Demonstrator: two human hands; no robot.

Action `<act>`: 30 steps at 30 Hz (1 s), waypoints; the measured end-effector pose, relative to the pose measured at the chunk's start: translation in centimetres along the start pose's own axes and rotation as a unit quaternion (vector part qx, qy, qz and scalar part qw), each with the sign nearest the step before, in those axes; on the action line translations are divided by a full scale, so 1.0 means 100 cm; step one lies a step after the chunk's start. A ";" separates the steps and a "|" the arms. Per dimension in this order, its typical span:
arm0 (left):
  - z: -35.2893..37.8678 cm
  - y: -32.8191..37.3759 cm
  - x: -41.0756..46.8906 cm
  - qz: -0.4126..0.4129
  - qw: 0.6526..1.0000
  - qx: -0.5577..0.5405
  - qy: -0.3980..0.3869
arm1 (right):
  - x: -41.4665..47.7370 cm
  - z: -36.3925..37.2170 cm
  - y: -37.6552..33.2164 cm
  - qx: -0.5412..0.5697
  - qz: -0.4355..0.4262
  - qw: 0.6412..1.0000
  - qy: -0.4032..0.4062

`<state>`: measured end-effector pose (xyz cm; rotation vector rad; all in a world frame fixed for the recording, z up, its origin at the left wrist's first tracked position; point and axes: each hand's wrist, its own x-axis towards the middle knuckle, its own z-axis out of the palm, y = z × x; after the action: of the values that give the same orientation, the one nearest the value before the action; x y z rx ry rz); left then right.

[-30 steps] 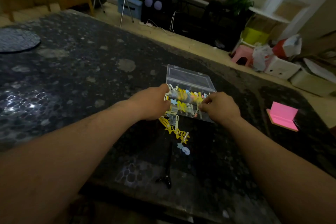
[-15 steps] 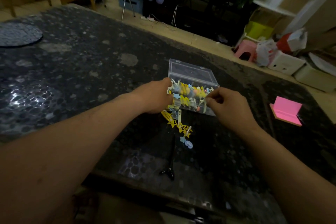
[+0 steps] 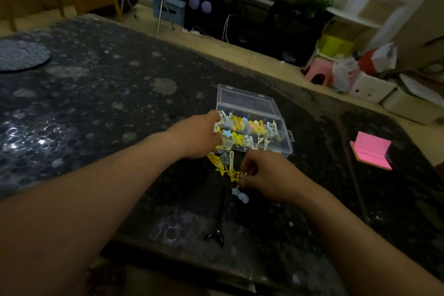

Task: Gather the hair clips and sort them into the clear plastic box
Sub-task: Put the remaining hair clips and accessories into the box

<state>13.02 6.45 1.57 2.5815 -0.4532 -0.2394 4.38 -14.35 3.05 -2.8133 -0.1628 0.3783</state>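
Right hand (image 3: 269, 175): fingers curled in a pinch at the near end of the yellow clips (image 3: 225, 168); it seems to have one by its end, though the fingertips hide the contact.
Left hand (image 3: 199, 137): knuckles up against the box's left end, fingers bent over clips there; whether it grips one or only steadies the box, I cannot tell.
Why so: judged from the pose, the left braces the box so it does not slide while the right feeds it.
Box (image 3: 287, 136): clear, lid (image 3: 245, 101) thrown back on the far side, so the mouth opens toward the person. Rows of coloured clips already fill much of it.
Loose clips: the yellow ones trail from the box's near wall toward the right hand; a blue clip (image 3: 240, 194) lies just nearer, apart from them.
Progress: well along, I judge; only this small heap is left outside.
Black tool (image 3: 219, 223): thin, dark, lying near the table's front edge, below the blue clip; what it is I cannot tell.
Table (image 3: 96, 103): dark speckled top, bare to the left and beyond the box.
Room: the lift from heap to box is short and unobstructed; a pink pad (image 3: 371, 149) sits well apart to the right.
Edge risk: the blue clip and the tool lie toward the near edge, so a careless sweep could push them off.
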 end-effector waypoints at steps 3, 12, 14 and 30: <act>0.001 -0.001 0.001 0.003 1.000 0.003 0.004 | 0.000 -0.004 0.001 0.051 -0.005 0.999 -0.014; -0.001 0.000 -0.001 0.006 1.000 0.001 -0.003 | 0.001 -0.019 0.005 0.152 -0.002 0.988 0.023; -0.001 0.000 0.000 0.005 1.000 -0.001 -0.010 | 0.009 -0.037 0.017 0.134 0.008 0.987 0.084; 0.001 -0.003 0.003 0.010 1.000 0.004 -0.012 | 0.070 -0.057 0.047 -0.230 0.112 0.966 0.028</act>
<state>13.32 6.51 1.28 2.5831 -0.4888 -0.2627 12.94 -19.29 5.16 -3.3107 0.0972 0.3472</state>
